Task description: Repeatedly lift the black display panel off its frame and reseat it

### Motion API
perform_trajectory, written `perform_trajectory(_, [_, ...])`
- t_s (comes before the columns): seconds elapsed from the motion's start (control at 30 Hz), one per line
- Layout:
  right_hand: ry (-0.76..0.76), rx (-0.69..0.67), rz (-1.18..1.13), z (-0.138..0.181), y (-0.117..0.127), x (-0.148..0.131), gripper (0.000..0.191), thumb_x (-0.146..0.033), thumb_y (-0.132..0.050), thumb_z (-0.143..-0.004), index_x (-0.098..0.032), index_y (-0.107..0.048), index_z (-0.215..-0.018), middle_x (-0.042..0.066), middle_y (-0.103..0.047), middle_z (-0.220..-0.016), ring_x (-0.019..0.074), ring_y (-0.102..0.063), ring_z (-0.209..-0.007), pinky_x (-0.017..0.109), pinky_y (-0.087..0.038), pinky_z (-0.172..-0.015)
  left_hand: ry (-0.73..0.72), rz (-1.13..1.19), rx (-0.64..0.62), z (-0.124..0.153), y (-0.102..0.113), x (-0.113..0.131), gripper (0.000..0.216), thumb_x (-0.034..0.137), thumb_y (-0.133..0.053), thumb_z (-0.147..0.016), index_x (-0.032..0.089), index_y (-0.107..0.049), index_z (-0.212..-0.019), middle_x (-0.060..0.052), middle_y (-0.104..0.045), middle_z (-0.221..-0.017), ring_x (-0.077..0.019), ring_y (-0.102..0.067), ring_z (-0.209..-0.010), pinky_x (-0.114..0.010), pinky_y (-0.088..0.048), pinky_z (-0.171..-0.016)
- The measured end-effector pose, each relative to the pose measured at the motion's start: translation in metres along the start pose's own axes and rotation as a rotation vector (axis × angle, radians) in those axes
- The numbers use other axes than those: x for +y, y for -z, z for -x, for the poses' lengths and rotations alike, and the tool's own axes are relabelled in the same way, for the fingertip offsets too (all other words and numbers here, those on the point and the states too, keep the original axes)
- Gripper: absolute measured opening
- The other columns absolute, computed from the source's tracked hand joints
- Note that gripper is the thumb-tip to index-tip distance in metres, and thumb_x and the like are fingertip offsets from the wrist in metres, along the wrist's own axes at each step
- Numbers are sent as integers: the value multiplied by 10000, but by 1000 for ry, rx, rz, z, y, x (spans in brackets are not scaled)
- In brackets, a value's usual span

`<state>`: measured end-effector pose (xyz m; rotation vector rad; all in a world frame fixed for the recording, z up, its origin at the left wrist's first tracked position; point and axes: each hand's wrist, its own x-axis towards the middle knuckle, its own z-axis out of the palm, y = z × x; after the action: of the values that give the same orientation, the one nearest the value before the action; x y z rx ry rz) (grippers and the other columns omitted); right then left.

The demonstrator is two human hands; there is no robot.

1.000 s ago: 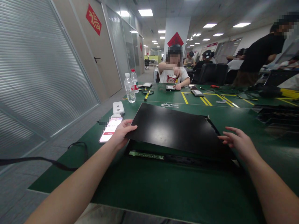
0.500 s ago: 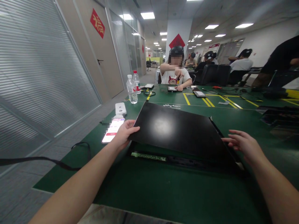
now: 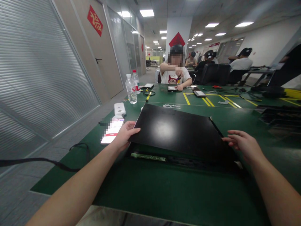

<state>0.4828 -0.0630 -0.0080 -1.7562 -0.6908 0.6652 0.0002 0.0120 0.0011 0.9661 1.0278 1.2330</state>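
A large black flat panel [image 3: 176, 130] lies tilted over a black frame on the green table mat [image 3: 164, 194], its near edge lifted. Under that edge a narrow green circuit strip [image 3: 148, 156] shows. My left hand [image 3: 123, 135] grips the panel's near left corner, thumb on top and fingers beneath. My right hand [image 3: 244, 146] is at the panel's right edge with fingers curled and apart; whether it touches the panel is unclear.
A lit phone [image 3: 111, 131] and a white charger [image 3: 119, 109] lie left of the panel, with two water bottles [image 3: 131, 89] beyond. A black cable [image 3: 47, 161] trails off the table's left. A seated person [image 3: 175, 73] works opposite; others sit farther back.
The panel's near edge rose slightly, then came back down a little. My hands stayed at its left corner and right edge. A standing person at the far right has left the view.
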Motion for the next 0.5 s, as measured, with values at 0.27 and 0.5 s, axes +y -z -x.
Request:
perform_trajectory(0.27, [31,22,89,-11,3,11,338,-287,-778,-710,-220,-711,-1034,82,-786,-796,146,-600,-557,235,-387,-455,18,-29,-12,-1,0,-3,500,113,-982,-627,191,-671,-1010,-29,-836,-909,-190,-790,-735,-263,-627,-653])
perform_trajectory(0.5, [157,-9,258,-26,11,31,385,-491,-766,-786,-249,-750,-1084,84,-832,-884,195,-685,-660,268,-462,-528,52,-48,21,2,-6,0,455,96,-964,-627,192,-674,-964,-33,-821,-851,-208,-797,-742,-273,-636,-654])
